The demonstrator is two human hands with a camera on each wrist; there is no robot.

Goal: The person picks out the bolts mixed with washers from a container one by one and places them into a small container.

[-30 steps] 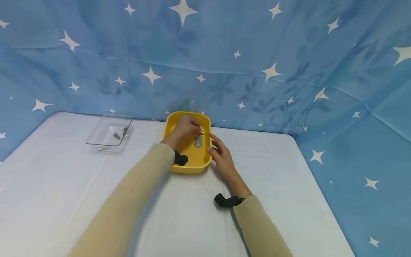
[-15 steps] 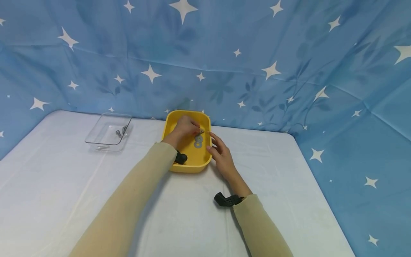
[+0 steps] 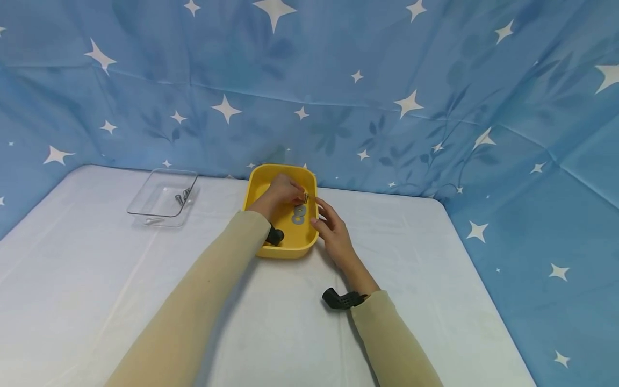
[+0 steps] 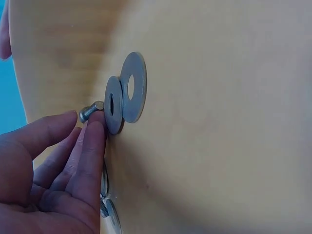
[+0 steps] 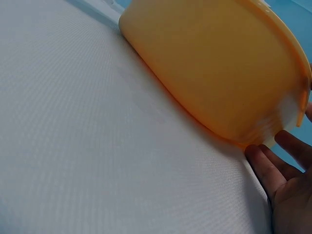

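My left hand (image 3: 284, 191) reaches into a yellow plastic bin (image 3: 287, 252). Between its thumb and fingertip it pinches a small metal bolt (image 4: 90, 112), clearest in the left wrist view. Two overlapping flat washers (image 4: 134, 100) lie on the bin floor just beyond the fingertips. Below the fingers, partly hidden by the hand, are another bolt (image 4: 104, 209) and more washers (image 4: 113, 217). At the bin's right side, my right hand (image 3: 337, 242) has its relaxed fingers against the outer wall, seen touching near the bottom edge in the right wrist view.
A clear plastic tray (image 3: 153, 214) holding several bolts (image 3: 180, 199) stands on the white-covered table (image 3: 411, 301), left of the bin. Behind the table hangs a blue curtain (image 3: 338, 48) with white stars.
Inside the bin, the bolt at my left fingertips has turned from lying sideways to nearly upright. My right hand has stayed at the bin's side.
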